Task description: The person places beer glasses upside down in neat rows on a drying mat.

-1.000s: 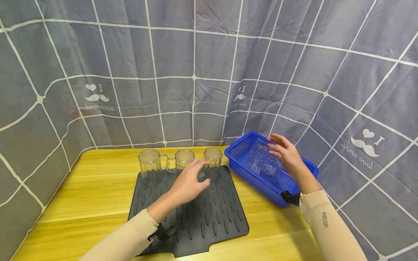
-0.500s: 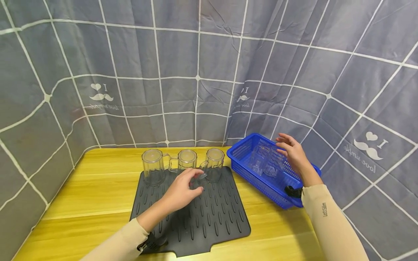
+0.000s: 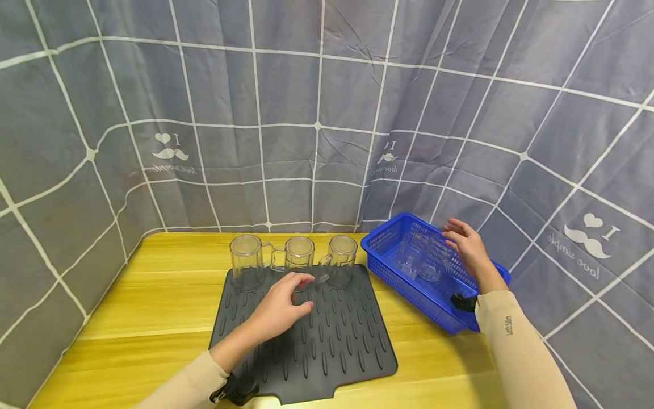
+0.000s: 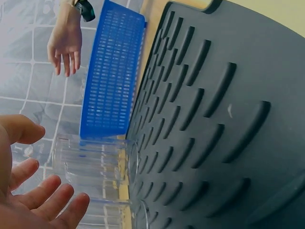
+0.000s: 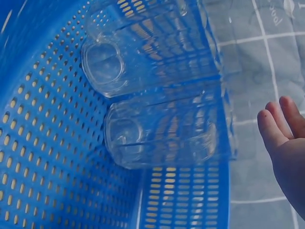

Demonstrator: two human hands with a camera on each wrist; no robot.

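Fingers of the right hand point(image 3: 470, 250) spread loosely over the blue basket point(image 3: 388, 271); close them round one clear mug point(image 5: 167, 136). Left hand point(image 3: 281, 304) hovers relaxed, empty.

Your head view looks down across the whole tabletop point(image 3: 153, 295); wrist views sit close, sharing the blue basket point(image 3: 409, 295) point(image 4: 112, 71) point(image 5: 43, 157).

Left hand point(image 3: 280, 307) drew back from mugs point(image 3: 298, 255); right hand point(image 3: 469, 250) lifted slightly.
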